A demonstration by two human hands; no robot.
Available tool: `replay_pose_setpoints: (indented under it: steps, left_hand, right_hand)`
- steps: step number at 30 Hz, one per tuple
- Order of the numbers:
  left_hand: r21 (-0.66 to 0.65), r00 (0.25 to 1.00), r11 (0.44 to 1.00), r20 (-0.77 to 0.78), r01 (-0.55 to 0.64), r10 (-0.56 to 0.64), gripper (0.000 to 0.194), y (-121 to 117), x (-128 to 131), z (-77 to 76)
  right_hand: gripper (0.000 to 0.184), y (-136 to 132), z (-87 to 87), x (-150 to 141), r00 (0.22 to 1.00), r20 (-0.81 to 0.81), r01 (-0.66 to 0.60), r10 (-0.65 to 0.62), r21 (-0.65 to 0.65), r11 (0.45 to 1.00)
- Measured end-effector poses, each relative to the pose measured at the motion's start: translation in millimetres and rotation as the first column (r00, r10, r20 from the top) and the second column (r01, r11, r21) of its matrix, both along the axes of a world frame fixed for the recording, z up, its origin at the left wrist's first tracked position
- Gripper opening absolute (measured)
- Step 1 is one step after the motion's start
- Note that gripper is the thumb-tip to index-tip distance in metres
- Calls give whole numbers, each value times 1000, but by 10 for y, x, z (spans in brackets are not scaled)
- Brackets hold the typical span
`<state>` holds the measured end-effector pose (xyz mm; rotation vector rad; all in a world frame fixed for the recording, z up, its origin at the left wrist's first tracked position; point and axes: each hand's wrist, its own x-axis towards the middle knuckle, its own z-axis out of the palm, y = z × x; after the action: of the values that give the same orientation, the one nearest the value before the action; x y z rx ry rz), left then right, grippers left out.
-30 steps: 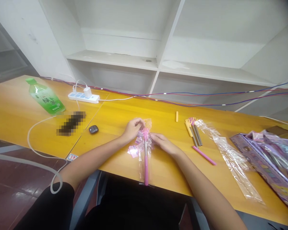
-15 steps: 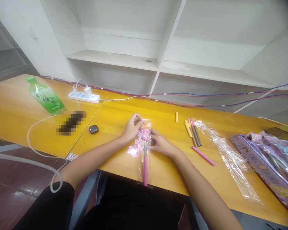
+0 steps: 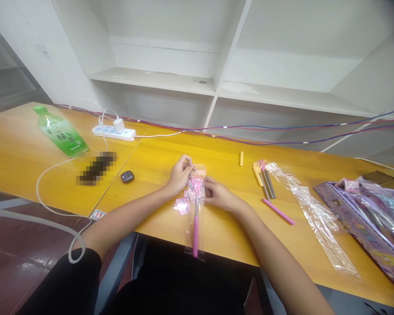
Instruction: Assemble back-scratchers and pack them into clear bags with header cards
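Both hands — left (image 3: pixel 181 175), right (image 3: pixel 220 194) — are pinching the clear bag's (image 3: pixel 200 227) twelve-o'clock end, grips nearly closed — the pink-handled scratcher (image 3: pixel 196 227) lying inside.

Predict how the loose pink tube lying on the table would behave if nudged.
The loose pink tube would probably roll sideways, since it looks slim and rounded and lies flat on the table. It would likely stay stiff when pushed, as it lies quite straight. It may well be light, being so thin, though its material can't be confirmed.
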<state>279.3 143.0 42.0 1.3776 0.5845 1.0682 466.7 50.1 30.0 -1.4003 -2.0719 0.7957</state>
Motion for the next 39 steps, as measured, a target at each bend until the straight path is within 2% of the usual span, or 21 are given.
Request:
replay_pose_setpoints:
  steps: [3,7,9,12,15,17,19,20,22,25,27,30,33,39]
  left_hand:
    - [7,1000,1000,-15,-5,5,15,3,8,-17]
    - [19,999,1000,-48,-3,4,11,-1,8,-14]
    - [25,998,1000,-65,-1,3,13,-7,4,-4]
    - [43,997,999,-78,-1,5,15,-13,-3,5]
    - [44,995,999,-102,-5,9,19,-20,-9,3]
    - [38,992,999,-126,-3,7,22,-27,-15,1]
    - [42,990,999,-144,3,3,22,-37,-20,1]
    - [45,989,999,-150,9,-2,22,-41,-21,0]
    - [35,988,999,-154,27,-22,23,-46,-21,-6]
    - [13,986,998,-154,64,-61,24,-46,-15,-27]
    - [7,986,997,-146,82,-80,25,-47,-11,-40]
    - [27,985,997,-155,76,-71,25,-63,-10,-34]
    - [61,979,995,-190,83,-70,27,-97,-15,-1]
    - [3,969,990,-207,139,-136,30,-150,-13,34]
  right_hand:
    - [20,2,2,7,999,-36,36,-36,-12,999]
    - [18,5,10,59,984,-154,68,-84,-108,992]
    - [25,14,10,98,963,-230,110,-138,-130,985]
    - [38,41,5,147,885,-352,290,-306,-98,952]
    - [42,61,15,166,749,-507,472,-426,-43,881]
    - [40,53,41,153,683,-604,523,-411,11,852]
    - [35,22,81,119,660,-668,539,-345,100,836]
    - [31,-1,104,96,670,-675,545,-309,164,823]
    - [19,-50,147,45,749,-614,535,-248,340,774]
    - [7,-98,181,-29,905,-383,394,-183,599,697]
    - [9,-101,177,-70,952,-270,293,-143,671,681]
    - [8,-77,153,-100,961,-234,269,-149,658,703]
    - [2,-56,136,-80,937,-269,344,-222,604,719]
    - [20,-53,133,20,858,-314,512,-407,456,728]
